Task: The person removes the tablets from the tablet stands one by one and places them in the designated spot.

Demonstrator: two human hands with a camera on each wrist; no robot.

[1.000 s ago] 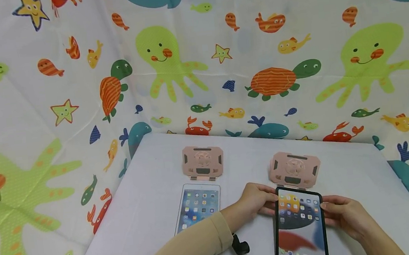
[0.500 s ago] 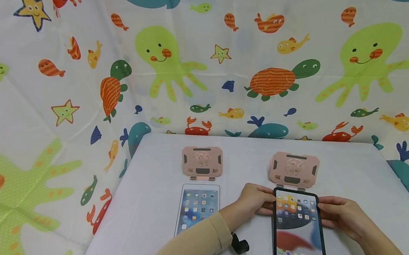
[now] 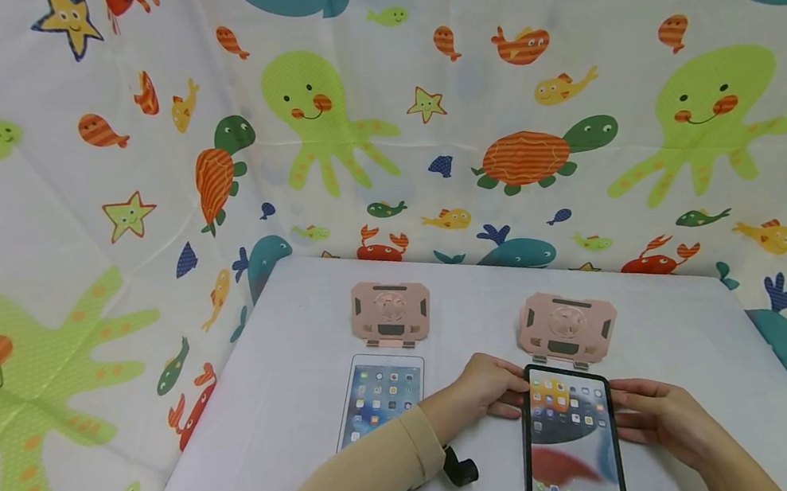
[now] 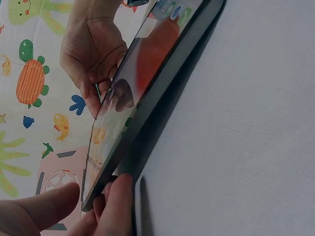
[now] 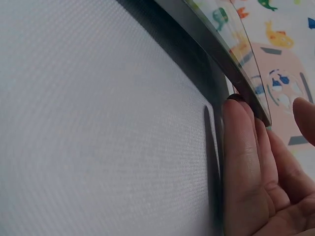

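A tablet with a dark border and a lit screen (image 3: 572, 439) lies at the right of the table, below a pink folding stand (image 3: 566, 328). My left hand (image 3: 484, 388) holds its upper left edge, and my right hand (image 3: 663, 413) holds the upper right edge. In the left wrist view the fingers (image 4: 115, 204) are bent under the rim, with the tablet (image 4: 152, 59) between the hands. The right wrist view shows fingers (image 5: 243, 152) beneath the tablet's corner and the thumb standing off the screen. The tablet's underside is mostly hidden.
Left of my forearm lies a white tablet (image 3: 380, 395), partly covered by the sleeve (image 3: 367, 472). A second pink stand (image 3: 391, 312) stands behind it. A small black object (image 3: 460, 469) is beside the sleeve. Cloth printed with sea animals (image 3: 438, 125) hangs behind the table.
The dark-bordered tablet has shifted slightly left and toward me, a small gap opening below the pink stand. My right hand has followed it left; the left hand has barely moved.
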